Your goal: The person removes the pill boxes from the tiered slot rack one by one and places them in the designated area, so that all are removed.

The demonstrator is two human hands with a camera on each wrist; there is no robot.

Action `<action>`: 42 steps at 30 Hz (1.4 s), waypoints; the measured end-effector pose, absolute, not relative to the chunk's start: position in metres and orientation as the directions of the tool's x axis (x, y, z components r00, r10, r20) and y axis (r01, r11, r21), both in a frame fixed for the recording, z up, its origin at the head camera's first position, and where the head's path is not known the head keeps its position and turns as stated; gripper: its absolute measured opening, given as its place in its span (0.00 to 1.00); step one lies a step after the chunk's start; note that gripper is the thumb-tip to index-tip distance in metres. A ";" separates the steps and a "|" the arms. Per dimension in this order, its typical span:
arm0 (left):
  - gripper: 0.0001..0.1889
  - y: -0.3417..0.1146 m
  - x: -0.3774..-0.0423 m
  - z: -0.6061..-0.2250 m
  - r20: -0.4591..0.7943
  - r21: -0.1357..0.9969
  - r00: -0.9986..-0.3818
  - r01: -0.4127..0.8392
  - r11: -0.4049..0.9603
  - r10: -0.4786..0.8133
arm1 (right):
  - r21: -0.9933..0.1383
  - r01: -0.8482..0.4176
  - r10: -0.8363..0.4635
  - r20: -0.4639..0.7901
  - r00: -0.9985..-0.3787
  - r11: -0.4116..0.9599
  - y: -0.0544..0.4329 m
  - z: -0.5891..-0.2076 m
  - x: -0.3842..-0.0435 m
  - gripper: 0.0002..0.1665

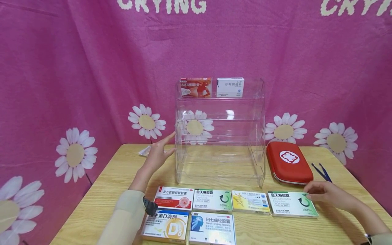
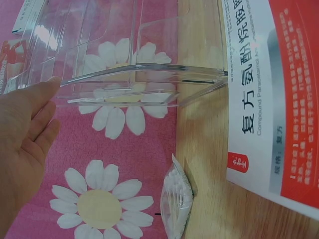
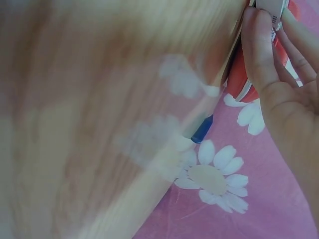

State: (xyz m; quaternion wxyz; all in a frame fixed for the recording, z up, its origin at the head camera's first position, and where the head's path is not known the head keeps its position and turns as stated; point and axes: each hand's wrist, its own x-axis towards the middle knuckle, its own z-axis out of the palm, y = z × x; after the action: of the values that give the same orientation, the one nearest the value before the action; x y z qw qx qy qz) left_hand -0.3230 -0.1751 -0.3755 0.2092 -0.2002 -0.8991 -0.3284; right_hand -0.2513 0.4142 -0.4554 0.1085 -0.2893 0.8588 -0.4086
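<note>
A clear acrylic tiered rack point(image 1: 218, 136) stands on the table, and my left hand point(image 1: 157, 153) touches its left side with fingers extended. The left wrist view shows that hand point(image 2: 22, 134) with a fingertip at the rack's edge point(image 2: 149, 67). My right hand point(image 1: 332, 196) pinches the right end of a green and white capsule box point(image 1: 291, 204) at the row's end. Thumb and fingers of the right hand point(image 3: 284, 64) meet on that box's end point(image 3: 270, 9) in the right wrist view. A red and white box point(image 1: 196, 88) and a white box point(image 1: 230, 87) stand on the top tier.
In front of the rack lie more medicine boxes: red-white point(image 1: 174, 198), green point(image 1: 212, 200), yellow point(image 1: 250, 202), orange vitamin D point(image 1: 166, 226) and blue-white point(image 1: 212, 228). A red first-aid case point(image 1: 289, 163) and blue tweezers point(image 1: 322, 172) are at right. A small plastic packet point(image 1: 144, 150) lies back left.
</note>
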 end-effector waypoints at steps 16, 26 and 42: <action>0.31 -0.176 -0.324 -0.373 0.537 0.484 -0.814 0.513 0.709 0.222 | -0.613 -0.423 -0.507 0.042 -0.861 0.667 0.410 -0.454 -0.252 0.06; 0.32 -0.174 -0.325 -0.371 0.540 0.473 -0.808 0.521 0.711 0.234 | -0.550 -0.408 -0.307 0.270 -0.913 0.728 0.403 -0.434 -0.241 0.09; 0.32 -0.176 -0.324 -0.377 0.534 0.476 -0.814 0.515 0.713 0.231 | -0.509 -0.487 -0.203 0.514 -0.833 0.709 0.344 -0.371 -0.277 0.21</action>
State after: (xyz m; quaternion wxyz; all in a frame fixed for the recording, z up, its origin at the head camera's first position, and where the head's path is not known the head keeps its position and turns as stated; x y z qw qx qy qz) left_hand -0.3237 -0.1765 -0.3766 0.2240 -0.2075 -0.8979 -0.3170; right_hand -0.2766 0.3437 -0.3706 -0.2154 -0.1920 0.8991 -0.3293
